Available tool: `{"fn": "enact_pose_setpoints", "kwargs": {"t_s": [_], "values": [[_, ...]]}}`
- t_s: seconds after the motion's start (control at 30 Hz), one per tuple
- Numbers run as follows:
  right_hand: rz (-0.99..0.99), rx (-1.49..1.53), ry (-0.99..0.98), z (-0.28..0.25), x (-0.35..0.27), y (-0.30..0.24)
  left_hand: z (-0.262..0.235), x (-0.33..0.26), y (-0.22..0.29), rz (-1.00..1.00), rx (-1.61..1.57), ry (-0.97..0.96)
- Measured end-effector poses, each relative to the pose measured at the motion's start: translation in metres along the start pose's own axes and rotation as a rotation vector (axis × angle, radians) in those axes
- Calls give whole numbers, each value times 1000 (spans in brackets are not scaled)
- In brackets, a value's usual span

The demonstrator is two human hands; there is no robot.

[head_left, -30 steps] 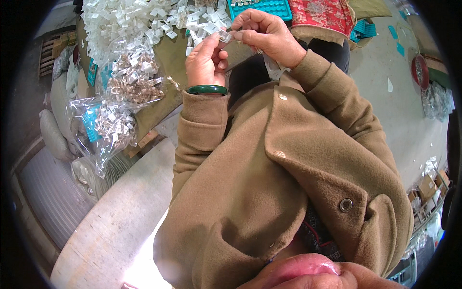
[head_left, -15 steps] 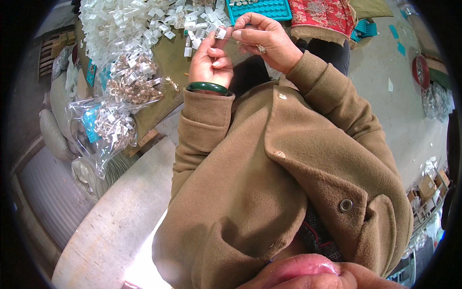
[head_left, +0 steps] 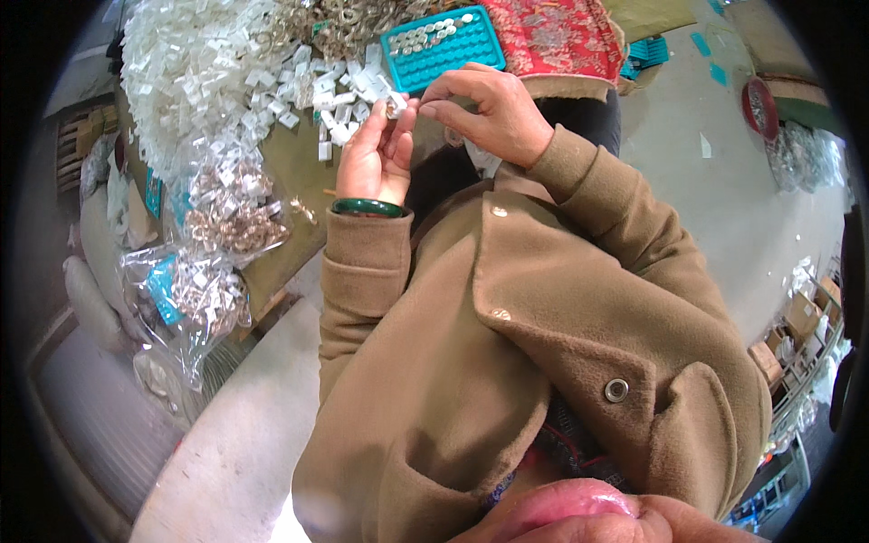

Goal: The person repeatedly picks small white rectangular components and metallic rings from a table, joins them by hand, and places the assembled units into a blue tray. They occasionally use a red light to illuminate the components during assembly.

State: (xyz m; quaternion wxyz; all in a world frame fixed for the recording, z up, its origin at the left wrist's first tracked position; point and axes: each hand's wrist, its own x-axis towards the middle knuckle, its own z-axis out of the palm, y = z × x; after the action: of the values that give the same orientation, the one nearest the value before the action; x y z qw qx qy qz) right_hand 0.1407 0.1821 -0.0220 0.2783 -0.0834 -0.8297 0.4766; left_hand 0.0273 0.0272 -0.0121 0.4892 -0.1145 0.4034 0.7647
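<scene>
My left hand (head_left: 378, 156), with a dark green bangle (head_left: 367, 208) at its wrist, holds a small white tag (head_left: 396, 105) between thumb and fingertips. Just right of it, my right hand (head_left: 489, 110) is closed in a pinch, thumb against index finger. Whatever lies in that pinch is too small to make out. Below its curled fingers shows a small round, shiny piece (head_left: 453, 137). Loose white tags (head_left: 339, 113) lie on the table directly behind my left hand. A turquoise tray (head_left: 444, 63) with rows of pale round pieces sits beyond both hands.
White tags form a big heap (head_left: 199, 81) at the far left, beside a brownish heap (head_left: 348, 27). Clear bags (head_left: 213, 294) of tagged brown pieces lie along the table's left side. Red patterned cloth (head_left: 557, 41) is right of the tray. A red basin (head_left: 759, 107) stands farther right.
The view has shifted, showing more of the tray and the brown heap. My right fingertips have drawn slightly back from the tag, and my left fingers have straightened somewhat.
</scene>
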Motion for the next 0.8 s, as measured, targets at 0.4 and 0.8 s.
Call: {"fn": "enact_pose_setpoints", "kwargs": {"t_s": [0.4,0.8], "values": [[118,-498,156,-40,48,45,7,20,-22,118,397,-38],[3,-664,86,-30,54,61,20,40,-16,28,341,-42]]}}
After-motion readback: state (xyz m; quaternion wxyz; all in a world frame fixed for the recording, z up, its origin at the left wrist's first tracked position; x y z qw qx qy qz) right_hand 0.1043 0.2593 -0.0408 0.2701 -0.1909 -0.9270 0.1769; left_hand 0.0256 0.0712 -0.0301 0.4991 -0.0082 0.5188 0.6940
